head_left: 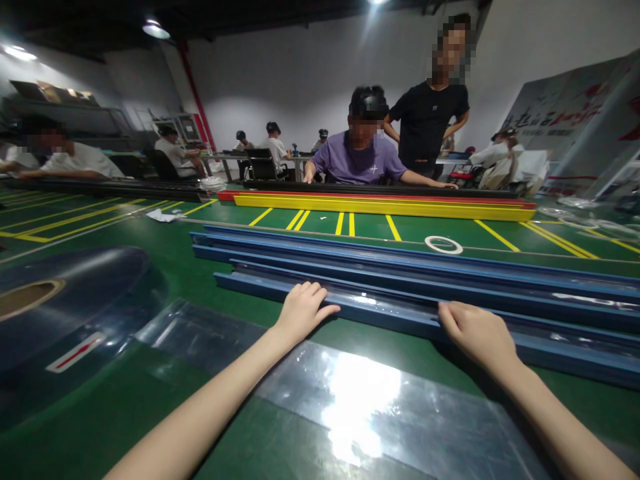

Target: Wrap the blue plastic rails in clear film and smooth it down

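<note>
The left hand (303,308), thumb spread and grip released, is resting on the near grooved blue channel (383,317); the right hand (476,330) is curling at its edge, grasp unclear. Glossy clear film (425,413) is lying nearer.

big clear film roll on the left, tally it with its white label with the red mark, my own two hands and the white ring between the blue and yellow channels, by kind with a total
film roll: 1
white label: 1
left hand and right hand: 2
white ring: 1
total: 5
</note>
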`<state>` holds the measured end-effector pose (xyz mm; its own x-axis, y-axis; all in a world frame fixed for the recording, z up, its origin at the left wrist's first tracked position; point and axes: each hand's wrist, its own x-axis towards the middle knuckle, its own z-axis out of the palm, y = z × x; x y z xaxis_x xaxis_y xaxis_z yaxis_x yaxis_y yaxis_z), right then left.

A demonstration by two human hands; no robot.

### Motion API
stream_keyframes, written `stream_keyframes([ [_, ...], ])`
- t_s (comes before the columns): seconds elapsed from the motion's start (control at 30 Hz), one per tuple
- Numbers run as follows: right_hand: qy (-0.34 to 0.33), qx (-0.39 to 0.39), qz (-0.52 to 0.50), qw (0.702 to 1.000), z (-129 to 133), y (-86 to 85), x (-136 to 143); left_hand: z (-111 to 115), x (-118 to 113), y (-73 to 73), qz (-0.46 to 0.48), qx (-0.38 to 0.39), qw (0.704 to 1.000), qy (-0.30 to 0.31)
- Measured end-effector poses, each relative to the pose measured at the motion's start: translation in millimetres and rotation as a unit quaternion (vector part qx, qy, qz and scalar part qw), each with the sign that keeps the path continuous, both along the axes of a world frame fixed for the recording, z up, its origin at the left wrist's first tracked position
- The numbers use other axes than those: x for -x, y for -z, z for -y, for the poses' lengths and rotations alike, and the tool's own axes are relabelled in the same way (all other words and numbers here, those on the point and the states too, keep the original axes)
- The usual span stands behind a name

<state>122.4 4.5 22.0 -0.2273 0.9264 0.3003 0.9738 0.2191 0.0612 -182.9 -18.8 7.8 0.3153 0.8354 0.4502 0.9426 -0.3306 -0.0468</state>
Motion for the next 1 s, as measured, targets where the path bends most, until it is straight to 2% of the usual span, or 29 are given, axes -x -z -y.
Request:
stream_keyframes([
  [0.13,0.008,0.009,-0.003,1.000,1,-0.1,1,0,-1,9.7,-0.008,-0.043,0.999,0.002],
  [0.27,0.007,0.042,0.003,0.999,-2,-1.6,-1,0,-2,10.3,-0.006,-0.057,0.998,0.009],
  [0.33,0.003,0.028,0.003,1.000,-2,-4.7,-1,0,-2,9.8,-0.006,-0.059,0.998,0.011],
  [0.4,-0.025,-0.025,-0.004,0.999,3,-11.5,4,0,-1,9.5,-0.006,-0.060,0.998,0.011],
  [0.47,-0.091,-0.057,-0.023,0.994,16,-21.8,16,0,-1,9.3,-0.006,-0.058,0.998,0.010],
  [0.53,-0.177,0.012,-0.059,0.982,37,-32.6,36,0,-2,9.3,-0.006,-0.053,0.999,0.010],
  [0.6,-0.267,0.116,-0.070,0.954,62,-38.8,59,0,-2,9.2,-0.005,-0.046,0.999,0.009],
  [0.67,-0.346,0.202,-0.062,0.914,86,-37.1,80,0,-2,8.5,-0.004,-0.037,0.999,0.010],
  [0.73,-0.391,0.263,-0.040,0.881,101,-28.7,94,0,-2,6.6,-0.004,-0.024,1.000,0.011],
  [0.83,-0.393,0.311,-0.027,0.865,106,-13.3,99,1,-1,0.8,-0.007,0.003,1.000,0.011],
  [0.9,-0.376,0.313,-0.031,0.871,101,-7.4,94,2,0,-4.5,-0.009,0.026,1.000,0.014],
  [1.0,-0.357,0.304,-0.037,0.883,91,-7.8,85,3,3,-11.7,-0.009,0.058,0.998,0.022],
])
